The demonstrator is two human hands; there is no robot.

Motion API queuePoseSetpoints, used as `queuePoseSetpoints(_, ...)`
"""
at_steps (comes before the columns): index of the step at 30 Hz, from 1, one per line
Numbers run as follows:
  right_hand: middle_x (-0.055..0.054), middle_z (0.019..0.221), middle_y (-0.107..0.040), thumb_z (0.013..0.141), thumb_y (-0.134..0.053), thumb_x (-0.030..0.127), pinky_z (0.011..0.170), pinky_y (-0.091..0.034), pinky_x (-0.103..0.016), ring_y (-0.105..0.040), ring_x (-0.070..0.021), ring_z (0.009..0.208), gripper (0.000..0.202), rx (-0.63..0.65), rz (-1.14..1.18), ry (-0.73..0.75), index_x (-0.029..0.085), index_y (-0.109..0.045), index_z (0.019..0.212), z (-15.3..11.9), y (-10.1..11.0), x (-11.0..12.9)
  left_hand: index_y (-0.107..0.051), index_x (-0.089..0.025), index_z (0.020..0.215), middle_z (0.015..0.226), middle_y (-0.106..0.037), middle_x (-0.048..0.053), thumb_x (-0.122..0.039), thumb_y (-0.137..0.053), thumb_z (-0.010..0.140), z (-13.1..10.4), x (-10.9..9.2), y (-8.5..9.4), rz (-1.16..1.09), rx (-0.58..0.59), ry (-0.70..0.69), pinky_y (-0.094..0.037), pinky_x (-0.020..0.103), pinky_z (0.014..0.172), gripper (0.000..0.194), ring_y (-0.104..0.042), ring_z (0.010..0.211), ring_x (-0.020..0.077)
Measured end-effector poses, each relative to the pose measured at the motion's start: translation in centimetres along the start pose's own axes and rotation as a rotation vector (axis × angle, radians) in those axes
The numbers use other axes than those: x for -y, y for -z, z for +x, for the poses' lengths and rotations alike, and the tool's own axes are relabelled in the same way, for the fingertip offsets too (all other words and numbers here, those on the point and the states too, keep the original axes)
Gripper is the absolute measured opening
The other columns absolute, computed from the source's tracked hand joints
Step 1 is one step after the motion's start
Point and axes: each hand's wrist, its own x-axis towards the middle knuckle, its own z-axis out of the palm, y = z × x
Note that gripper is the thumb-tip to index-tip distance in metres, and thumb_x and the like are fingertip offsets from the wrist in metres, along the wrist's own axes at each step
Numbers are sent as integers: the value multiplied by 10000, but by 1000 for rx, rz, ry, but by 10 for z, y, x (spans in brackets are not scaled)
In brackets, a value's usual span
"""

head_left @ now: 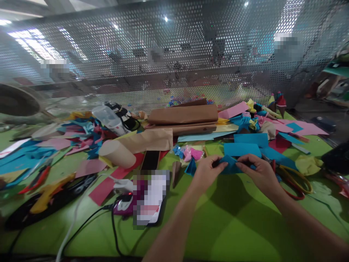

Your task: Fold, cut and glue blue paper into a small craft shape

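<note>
A small blue paper piece (229,164) is held up between both hands above the green table. My left hand (208,169) pinches its left edge between thumb and fingers. On the opposite edge, my right hand (252,167) has a similar pinch. Flat blue paper strips (242,149) lie just behind the hands. Left of my left hand are a folded blue paper piece (190,167) and pink and blue crumpled bits (191,153) on clear plastic. Scissors with red and yellow handles (297,180) lie right of my right hand.
Brown paper rolls (182,115) lie at the back before a perforated metal screen (174,65). Phones (154,198), cables, a beige roll (117,153) and a yellow glue gun (50,193) occupy the left of the green table (218,233). Coloured scraps surround them.
</note>
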Motion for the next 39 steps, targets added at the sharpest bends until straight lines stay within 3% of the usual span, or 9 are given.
queuePoseSetpoints(4,-51,948,-725,868,-710,434,772,-513,-346,-654,-236,875,244,67,30,18,225,-737,990,-1,-1,0,-743,-172,864,783,-702,22,-353,-657,903,-2,-1,-1,136,53,-61,-443,265,676,204,-607,744,171)
queuePoseSetpoints(7,-37,849,-705,856,-711,445,701,-501,-326,-632,-215,786,238,93,62,-39,216,-726,916,-2,-2,1,-749,-182,856,787,-719,29,-357,-680,884,-2,-3,4,118,49,-43,-465,272,677,190,-629,752,177)
queuePoseSetpoints(10,-9,750,-646,808,-746,483,605,-474,-294,-576,-179,687,281,59,161,-125,215,-690,870,1,-3,0,-745,-176,892,849,-741,54,-369,-732,835,2,-3,12,-65,-65,32,-514,288,723,201,-663,793,183)
queuePoseSetpoints(13,20,678,-573,722,-805,528,562,-466,-277,-533,-151,625,369,-5,297,-192,217,-619,786,4,-3,0,-697,-169,1092,863,-728,53,-411,-778,794,7,1,13,-335,-169,109,-535,285,733,393,-680,784,167)
queuePoseSetpoints(16,26,673,-575,684,-831,539,586,-515,-294,-556,-150,623,412,0,420,-273,221,-591,785,5,-5,3,-661,-157,1139,906,-735,66,-464,-819,751,7,6,2,-499,-112,160,-550,303,781,519,-695,801,167)
queuePoseSetpoints(21,19,708,-620,681,-855,491,622,-537,-299,-602,-153,645,399,75,489,-315,211,-637,862,2,-8,6,-727,-150,1005,1044,-757,110,-436,-753,823,3,7,-14,-442,58,113,-527,371,955,340,-692,981,222)
queuePoseSetpoints(26,2,771,-650,673,-865,491,624,-519,-283,-601,-147,663,405,13,479,-295,204,-682,893,2,-5,6,-744,-172,1003,1026,-763,95,-382,-711,856,2,6,-9,-387,77,108,-521,386,949,259,-690,999,241)
queuePoseSetpoints(32,-19,797,-686,654,-882,457,608,-528,-291,-610,-156,666,378,14,520,-304,205,-725,888,3,-3,7,-728,-154,849,848,-733,55,-350,-685,843,3,7,-8,-339,62,162,-499,329,807,201,-643,792,193)
queuePoseSetpoints(39,-21,862,-723,676,-876,371,619,-509,-272,-582,-140,682,314,10,582,-323,246,-790,951,2,-4,-1,-762,-146,888,848,-719,53,-292,-723,767,2,5,-10,-472,14,230,-471,308,818,193,-615,804,177)
